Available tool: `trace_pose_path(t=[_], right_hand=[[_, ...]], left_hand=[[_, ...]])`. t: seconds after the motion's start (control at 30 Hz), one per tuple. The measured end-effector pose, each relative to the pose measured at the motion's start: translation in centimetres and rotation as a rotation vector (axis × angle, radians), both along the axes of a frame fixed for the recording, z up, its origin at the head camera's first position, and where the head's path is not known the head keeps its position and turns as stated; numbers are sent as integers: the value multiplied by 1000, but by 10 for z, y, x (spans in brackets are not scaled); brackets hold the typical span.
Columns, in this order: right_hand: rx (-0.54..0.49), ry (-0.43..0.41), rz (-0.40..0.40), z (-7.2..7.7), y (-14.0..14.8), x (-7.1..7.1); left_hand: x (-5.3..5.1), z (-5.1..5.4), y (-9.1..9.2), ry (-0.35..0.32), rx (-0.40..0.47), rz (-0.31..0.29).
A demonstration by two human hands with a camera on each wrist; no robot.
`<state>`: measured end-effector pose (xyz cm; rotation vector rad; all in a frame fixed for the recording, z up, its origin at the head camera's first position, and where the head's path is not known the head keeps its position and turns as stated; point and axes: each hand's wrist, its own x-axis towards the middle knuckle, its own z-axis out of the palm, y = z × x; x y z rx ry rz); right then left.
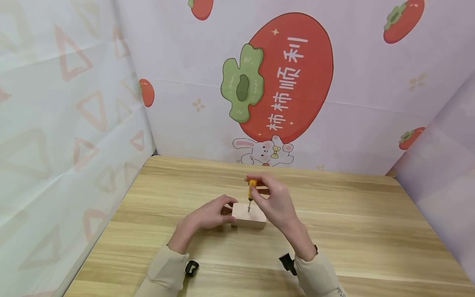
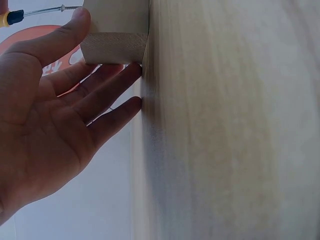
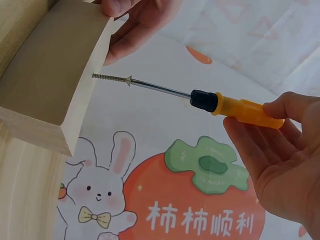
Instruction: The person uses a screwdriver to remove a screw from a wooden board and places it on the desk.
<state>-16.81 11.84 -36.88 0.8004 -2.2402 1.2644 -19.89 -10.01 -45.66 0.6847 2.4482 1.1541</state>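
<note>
A pale wooden block (image 1: 249,222) lies on the table, and a screw (image 3: 111,78) stands with its point at the block's top face. Against the screw's head sits the tip of a screwdriver (image 3: 160,89) with a yellow and black handle (image 3: 245,111). My right hand (image 1: 276,202) pinches that handle between thumb and fingers, above the block. At the block's left end, my left hand (image 1: 211,213) grips it, the thumb (image 2: 77,25) near the top edge and the fingers along the far side. Most of the screw's thread shows above the wood.
The wood-grain table (image 1: 352,231) spreads around the block. Behind it hangs a pale backdrop (image 1: 185,123) printed with persimmons and a rabbit. A patterned sheet (image 1: 74,144) covers the left side. Black straps with small mounts (image 1: 191,268) sit at both wrists.
</note>
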Motion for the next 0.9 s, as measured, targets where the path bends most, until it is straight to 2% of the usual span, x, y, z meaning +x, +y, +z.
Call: trace_pose_path(t=[0.13,0.47,0.7,0.9], right_hand=[[-12,-15,15,-2,0,0],[4,6,-78,-1,3,1],[-18,-1,-53,-1,5,1],[25,2,-35,0,6,1]], left_hand=[[0,-1,0,0,-2,4],[0,-1,0,-8,-10,5],[0,-2,1,-9,-12,5],[-1,-3,1,5,-17,5]])
